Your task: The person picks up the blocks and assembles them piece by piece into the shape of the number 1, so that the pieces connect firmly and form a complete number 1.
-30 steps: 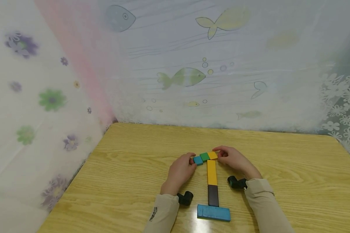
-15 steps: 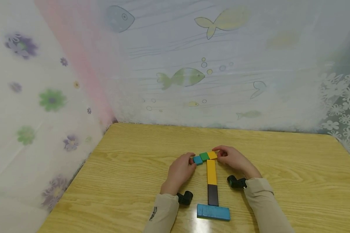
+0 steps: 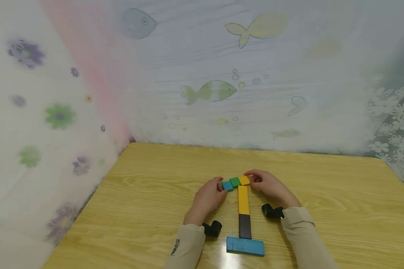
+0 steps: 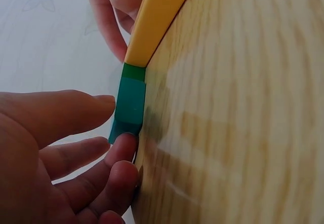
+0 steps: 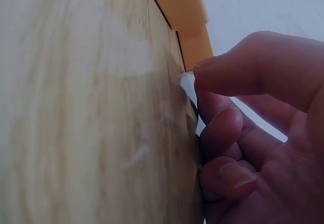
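Three small blocks lie in a slanted row on the table: a blue block [image 3: 227, 186], a green block [image 3: 235, 182] and a small yellow block [image 3: 244, 181]. My left hand [image 3: 207, 198] holds the blue one at the row's left end; in the left wrist view, thumb and fingertips surround its end. At the other end my right hand [image 3: 271, 186] pinches the small yellow block, thumb at its near corner in the right wrist view. Below the row, a long yellow block [image 3: 243, 200], a dark block [image 3: 245, 226] and a wide blue block [image 3: 245, 246] form an upright stem and crossbar.
The wood-grain table [image 3: 148, 194] reaches back to a curtain [image 3: 202, 123] printed with fish. Flowered sheeting [image 3: 54, 149] hangs on the left. Black wrist-worn devices [image 3: 213, 229] sit by both sleeves, beside the dark block.
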Demonstrator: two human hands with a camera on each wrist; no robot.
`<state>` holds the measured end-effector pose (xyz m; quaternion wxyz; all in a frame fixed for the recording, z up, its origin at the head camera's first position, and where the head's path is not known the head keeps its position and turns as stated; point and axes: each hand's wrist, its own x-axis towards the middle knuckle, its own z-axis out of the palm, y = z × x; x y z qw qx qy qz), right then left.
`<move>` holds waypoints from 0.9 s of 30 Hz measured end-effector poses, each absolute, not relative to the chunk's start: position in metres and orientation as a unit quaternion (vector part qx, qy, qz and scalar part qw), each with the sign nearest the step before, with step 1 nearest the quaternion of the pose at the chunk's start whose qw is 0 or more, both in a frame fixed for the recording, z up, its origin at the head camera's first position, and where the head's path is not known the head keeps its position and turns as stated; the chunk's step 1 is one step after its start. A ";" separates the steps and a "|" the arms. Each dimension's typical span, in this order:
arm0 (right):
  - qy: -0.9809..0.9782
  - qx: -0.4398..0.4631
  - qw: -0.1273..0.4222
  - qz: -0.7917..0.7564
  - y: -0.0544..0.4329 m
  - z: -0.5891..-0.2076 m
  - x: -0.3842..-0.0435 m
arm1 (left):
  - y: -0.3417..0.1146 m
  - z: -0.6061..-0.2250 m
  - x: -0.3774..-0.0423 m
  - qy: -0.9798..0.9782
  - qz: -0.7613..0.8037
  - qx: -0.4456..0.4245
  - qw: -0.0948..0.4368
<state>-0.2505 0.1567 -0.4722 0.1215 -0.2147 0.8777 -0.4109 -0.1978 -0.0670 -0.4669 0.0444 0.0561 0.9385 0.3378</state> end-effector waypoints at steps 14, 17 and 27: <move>0.876 -0.214 0.126 -0.414 0.157 -0.472 -0.252 | -0.063 -0.464 -0.194 0.948 0.308 0.077 0.024; 0.875 -0.207 0.129 -0.419 0.156 -0.472 -0.252 | -0.063 -0.464 -0.194 0.951 0.299 0.080 0.017; 0.876 -0.211 0.122 -0.416 0.159 -0.475 -0.251 | -0.063 -0.465 -0.195 0.951 0.296 0.088 0.021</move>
